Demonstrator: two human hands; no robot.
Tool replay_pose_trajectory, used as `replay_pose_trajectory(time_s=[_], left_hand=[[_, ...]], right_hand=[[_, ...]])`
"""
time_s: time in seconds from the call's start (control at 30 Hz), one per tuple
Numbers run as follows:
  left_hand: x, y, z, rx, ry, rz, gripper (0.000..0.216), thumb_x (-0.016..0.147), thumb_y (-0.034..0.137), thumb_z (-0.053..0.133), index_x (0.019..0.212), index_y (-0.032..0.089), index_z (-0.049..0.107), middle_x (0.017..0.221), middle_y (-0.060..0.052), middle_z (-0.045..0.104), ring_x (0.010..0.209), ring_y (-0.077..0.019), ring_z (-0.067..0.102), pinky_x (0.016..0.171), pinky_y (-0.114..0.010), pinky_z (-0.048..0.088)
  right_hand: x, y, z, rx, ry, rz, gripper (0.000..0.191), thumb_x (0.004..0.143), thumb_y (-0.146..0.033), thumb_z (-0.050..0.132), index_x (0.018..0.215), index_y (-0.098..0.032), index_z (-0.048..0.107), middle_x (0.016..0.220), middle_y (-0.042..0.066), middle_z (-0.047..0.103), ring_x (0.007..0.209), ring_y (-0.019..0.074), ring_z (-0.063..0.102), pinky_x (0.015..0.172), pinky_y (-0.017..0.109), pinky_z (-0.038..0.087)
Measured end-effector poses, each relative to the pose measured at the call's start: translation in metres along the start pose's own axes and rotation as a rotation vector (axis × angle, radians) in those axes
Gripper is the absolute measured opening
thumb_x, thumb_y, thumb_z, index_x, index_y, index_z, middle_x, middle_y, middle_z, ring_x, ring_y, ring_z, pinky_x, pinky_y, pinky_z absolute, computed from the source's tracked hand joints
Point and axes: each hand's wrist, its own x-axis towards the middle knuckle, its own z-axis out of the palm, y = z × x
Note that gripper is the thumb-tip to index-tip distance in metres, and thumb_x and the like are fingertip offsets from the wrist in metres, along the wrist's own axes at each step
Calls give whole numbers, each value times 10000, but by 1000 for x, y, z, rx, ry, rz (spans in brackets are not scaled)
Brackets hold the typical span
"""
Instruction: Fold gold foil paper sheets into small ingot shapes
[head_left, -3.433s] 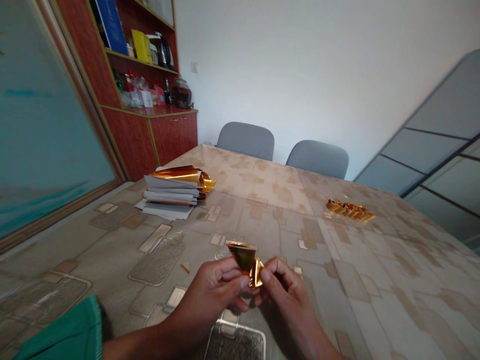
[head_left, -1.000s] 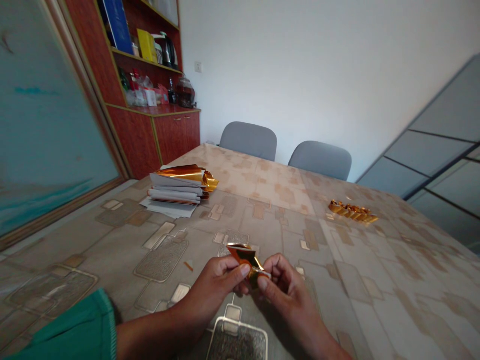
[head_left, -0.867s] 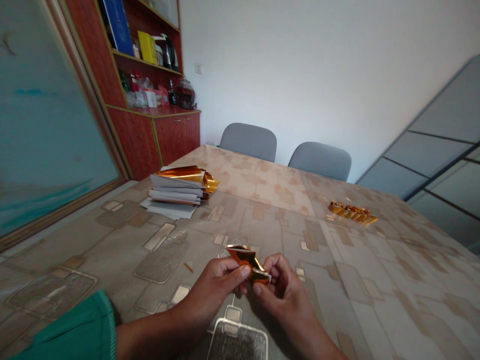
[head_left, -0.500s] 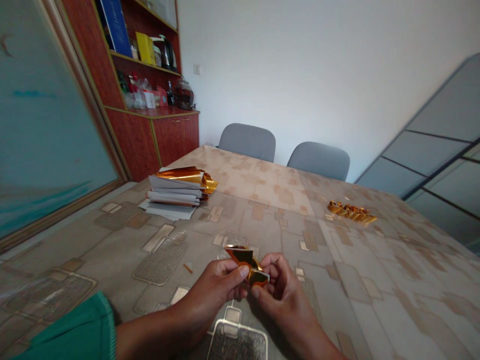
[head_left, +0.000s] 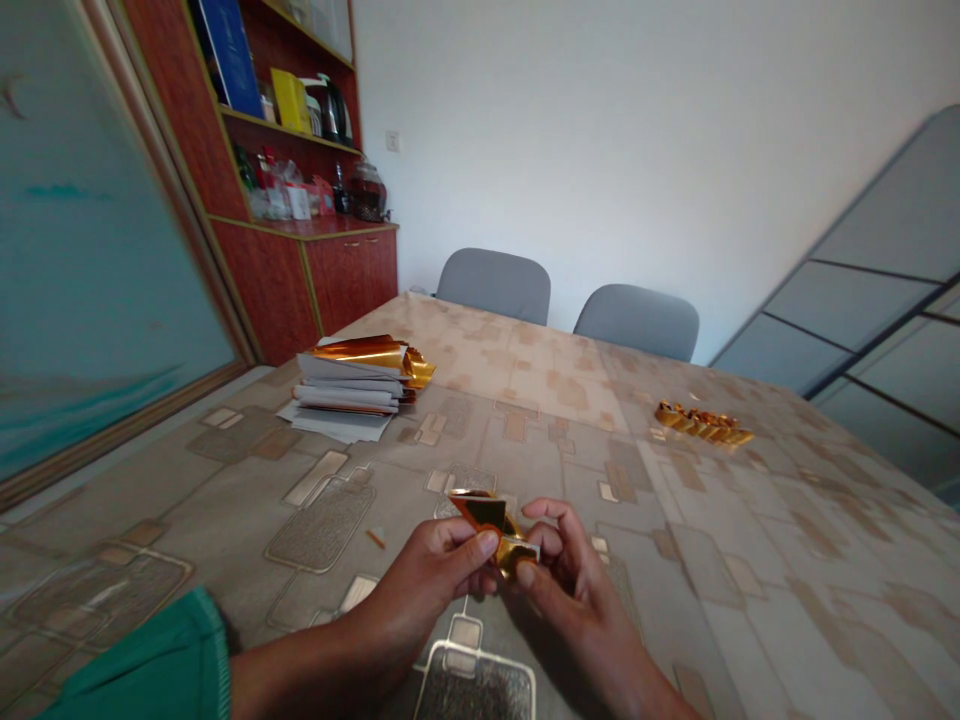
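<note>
A piece of folded gold foil paper (head_left: 487,513) is held above the near part of the table, with pointed flaps at its upper left and lower right. My left hand (head_left: 442,565) pinches its middle between thumb and fingers. At the lower right flap, my right hand (head_left: 566,570) has its thumb pressed on the shiny paper, while the index finger is raised and curved away. The fingertips behind the paper are partly hidden.
A stack of gold foil and grey-white paper (head_left: 356,385) lies at the left of the patterned table (head_left: 637,600). A row of folded gold pieces (head_left: 705,425) lies at the right. Two grey chairs (head_left: 495,285) stand behind. A small orange scrap (head_left: 375,538) lies left of my hands.
My right thumb has shifted slightly right and up on the lower flap, and my right index finger has lifted. The flap now looks brighter and flatter. My left hand has stayed in place.
</note>
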Motion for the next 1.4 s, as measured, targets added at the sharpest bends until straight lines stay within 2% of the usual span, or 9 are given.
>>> replay_pose_trajectory(time_s=[0.13, 0.27, 0.43, 0.5, 0.63, 0.93, 1.13, 1.27, 1.4], left_hand=[[-1, -2, -1, 29, 1, 3, 462, 728, 573, 832, 731, 117, 757, 681, -38, 629, 661, -142, 509, 655, -260, 400], [-4, 1, 3, -34, 26, 3, 448, 728, 568, 837, 751, 128, 759, 732, -56, 665, 713, -161, 543, 682, -265, 428], [-6, 5, 7, -148, 118, 21, 404, 675, 522, 893, 719, 147, 748, 730, -41, 682, 749, -169, 573, 723, -265, 474], [-6, 5, 8, -164, 127, 19, 404, 673, 521, 896, 703, 149, 742, 718, -35, 679, 749, -170, 577, 739, -270, 484], [-7, 3, 8, -185, 147, -3, 409, 647, 524, 914, 704, 156, 743, 723, -30, 689, 760, -172, 590, 767, -274, 491], [-7, -1, 7, -205, 126, -52, 407, 633, 498, 930, 769, 147, 777, 793, -57, 731, 831, -188, 619, 813, -288, 496], [-6, 1, 6, -156, 84, -30, 409, 671, 518, 902, 755, 145, 758, 758, -51, 713, 772, -180, 619, 750, -282, 484], [-6, -1, 6, -104, 59, -25, 438, 681, 535, 887, 759, 128, 747, 791, -81, 725, 767, -184, 622, 712, -274, 465], [-3, 1, 4, -99, 56, -20, 447, 682, 523, 890, 804, 130, 716, 823, -72, 723, 758, -164, 614, 702, -261, 465]], right_hand=[[2, 1, -2, -2, 1, -37, 251, 963, -427, 668, 1143, -295, 553, 807, -28, 571, 744, 174, 561, 690, 328, 418], [4, 1, -4, 59, 20, -10, 358, 902, -474, 733, 1156, -295, 555, 811, -33, 556, 735, 169, 544, 682, 318, 403], [2, 5, -5, 1, -19, 70, 356, 847, -517, 774, 875, -215, 587, 775, -22, 532, 696, 139, 458, 639, 278, 340], [1, 8, -4, -61, -6, 65, 364, 848, -523, 764, 825, -209, 581, 747, -25, 507, 675, 138, 423, 622, 277, 324], [2, 9, -3, -162, 1, 51, 366, 861, -548, 725, 820, -212, 585, 747, -15, 510, 678, 151, 405, 628, 292, 322], [0, -1, 6, -225, 11, 64, 403, 904, -582, 646, 778, -224, 510, 699, -43, 428, 646, 142, 318, 591, 287, 270], [0, -2, 2, -174, -53, 51, 385, 916, -589, 637, 849, -214, 585, 790, -8, 508, 723, 158, 427, 656, 289, 360], [0, -3, -2, -225, 27, 72, 404, 979, -525, 581, 732, -211, 525, 702, -31, 438, 648, 134, 375, 574, 255, 329], [0, -2, -3, -272, 4, 39, 420, 994, -529, 556, 732, -201, 561, 695, -19, 475, 640, 134, 395, 567, 257, 328]])
